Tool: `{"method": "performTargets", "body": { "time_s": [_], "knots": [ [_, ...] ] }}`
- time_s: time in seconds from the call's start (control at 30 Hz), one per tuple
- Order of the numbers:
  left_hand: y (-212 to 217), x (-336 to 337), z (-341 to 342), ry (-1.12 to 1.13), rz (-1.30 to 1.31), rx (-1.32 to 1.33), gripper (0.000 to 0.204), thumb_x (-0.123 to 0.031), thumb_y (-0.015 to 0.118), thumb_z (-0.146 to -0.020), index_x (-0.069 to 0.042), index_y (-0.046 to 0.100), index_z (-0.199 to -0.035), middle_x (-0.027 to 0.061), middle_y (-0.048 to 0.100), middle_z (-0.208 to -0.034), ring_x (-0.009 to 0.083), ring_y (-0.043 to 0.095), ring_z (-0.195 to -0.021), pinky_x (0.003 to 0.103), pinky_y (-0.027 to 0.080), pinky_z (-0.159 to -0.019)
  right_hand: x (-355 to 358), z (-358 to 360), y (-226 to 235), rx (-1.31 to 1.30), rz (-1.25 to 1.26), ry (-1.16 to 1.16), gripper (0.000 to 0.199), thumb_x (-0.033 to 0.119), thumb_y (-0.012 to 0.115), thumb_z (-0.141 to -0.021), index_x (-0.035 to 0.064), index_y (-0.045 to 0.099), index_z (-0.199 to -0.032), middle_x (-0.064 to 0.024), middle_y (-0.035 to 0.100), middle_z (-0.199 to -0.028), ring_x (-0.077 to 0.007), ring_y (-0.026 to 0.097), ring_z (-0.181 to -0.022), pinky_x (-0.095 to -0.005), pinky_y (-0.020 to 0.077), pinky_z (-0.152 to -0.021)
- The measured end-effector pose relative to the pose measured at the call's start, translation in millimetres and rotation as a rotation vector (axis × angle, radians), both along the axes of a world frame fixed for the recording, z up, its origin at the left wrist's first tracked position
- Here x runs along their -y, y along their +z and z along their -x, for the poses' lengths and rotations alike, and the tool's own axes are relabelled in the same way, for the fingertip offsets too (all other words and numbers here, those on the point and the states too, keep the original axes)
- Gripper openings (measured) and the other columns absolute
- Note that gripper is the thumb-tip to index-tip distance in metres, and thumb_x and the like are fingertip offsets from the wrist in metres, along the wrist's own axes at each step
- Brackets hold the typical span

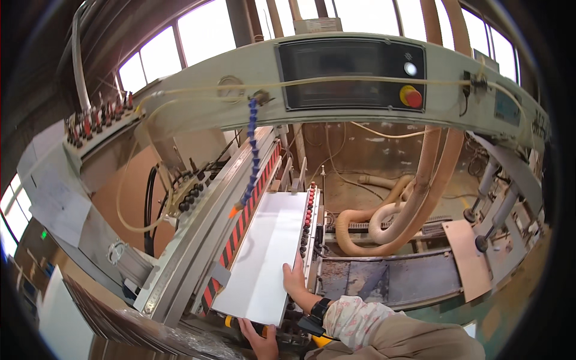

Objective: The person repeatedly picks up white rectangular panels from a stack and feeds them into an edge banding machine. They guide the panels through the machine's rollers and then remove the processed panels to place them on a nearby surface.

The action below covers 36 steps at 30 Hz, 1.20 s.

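Note:
A long white panel (264,246) lies on the machine bed in front of me, running away from me beside a red-and-black striped strip. My right hand (294,279) is on its right edge, with the thumb over the top face and the fingers along the side. At the near end, my left hand (259,341) holds the short edge between thumb and fingers, and part of that grip is hidden by the panel. A row of red and black knobs or rollers (308,213) lines the panel's right side.
Overhead spans a machine beam with a dark control panel (354,75) and a red stop button (410,96). A blue jointed hose (253,150) hangs over the bed. Thick ducts (432,174) stand at right. Stacked boards (114,321) lean at lower left.

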<state>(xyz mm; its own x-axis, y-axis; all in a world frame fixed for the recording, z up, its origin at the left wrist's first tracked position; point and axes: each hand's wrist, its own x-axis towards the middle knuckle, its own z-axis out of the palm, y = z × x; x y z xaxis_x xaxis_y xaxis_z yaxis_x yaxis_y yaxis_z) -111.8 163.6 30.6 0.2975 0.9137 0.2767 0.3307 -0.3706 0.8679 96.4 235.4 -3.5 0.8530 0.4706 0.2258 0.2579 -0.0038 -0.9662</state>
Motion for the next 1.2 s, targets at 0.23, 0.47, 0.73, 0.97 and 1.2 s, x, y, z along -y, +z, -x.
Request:
{"method": "performTargets", "body": {
  "time_s": [0.23,0.47,0.73,0.97,1.2],
  "knots": [
    [-3,-1,-3,0.019,-0.015,-0.158,0.074,-0.024,0.065,-0.076,0.009,0.027,-0.13,0.0263,0.016,-0.139,0.0379,0.018,-0.129,0.041,0.019,-0.106,1,1,-6,-0.004,0.017,-0.063,0.064,0.018,0.051,-0.082,-0.004,0.02,-0.133,-0.024,0.024,-0.136,-0.0379,0.026,-0.126,-0.0409,0.0242,-0.103],
    [10,-35,25,-0.06,-0.331,-0.485,0.069,-0.016,0.063,-0.075,0.001,0.029,-0.132,0.0213,0.031,-0.131,0.0315,0.031,-0.122,0.039,0.03,-0.099,7,5,9,-0.086,0.012,-0.004,0.067,0.022,0.052,-0.083,-0.0025,0.017,-0.135,-0.0228,0.021,-0.138,-0.0376,0.025,-0.127,-0.041,0.0243,-0.103],
    [122,-67,-114,-0.386,-0.076,-0.311,0.05,-0.02,0.067,-0.075,0.002,0.048,-0.117,0.016,0.053,-0.112,0.0252,0.053,-0.103,0.035,0.044,-0.084,57,-48,-29,-0.479,-0.021,0.295,0.063,0.037,0.053,-0.085,-0.0007,0.033,-0.131,-0.0185,0.042,-0.129,-0.0311,0.046,-0.113,-0.0373,0.04,-0.09],
    [63,-126,-209,-0.433,-0.285,-0.9,0.034,-0.027,0.074,-0.068,-0.002,0.057,-0.083,0.0092,0.057,-0.075,0.0218,0.056,-0.07,0.031,0.046,-0.064,148,-83,-59,-1.044,-0.111,0.563,0.043,0.03,0.054,-0.086,0.0034,0.047,-0.119,-0.006,0.06,-0.099,-0.012,0.058,-0.08,-0.0257,0.0469,-0.066],
    [59,-133,-233,-0.421,-0.301,-0.931,0.031,-0.025,0.074,-0.064,-0.004,0.051,-0.07,0.0064,0.051,-0.064,0.0199,0.051,-0.064,0.033,0.042,-0.058,179,-92,-96,-1.2,-0.073,0.534,0.037,0.026,0.051,-0.088,0.0033,0.048,-0.117,-0.0062,0.061,-0.099,-0.0116,0.058,-0.082,-0.0241,0.0462,-0.069]
  ]
}}
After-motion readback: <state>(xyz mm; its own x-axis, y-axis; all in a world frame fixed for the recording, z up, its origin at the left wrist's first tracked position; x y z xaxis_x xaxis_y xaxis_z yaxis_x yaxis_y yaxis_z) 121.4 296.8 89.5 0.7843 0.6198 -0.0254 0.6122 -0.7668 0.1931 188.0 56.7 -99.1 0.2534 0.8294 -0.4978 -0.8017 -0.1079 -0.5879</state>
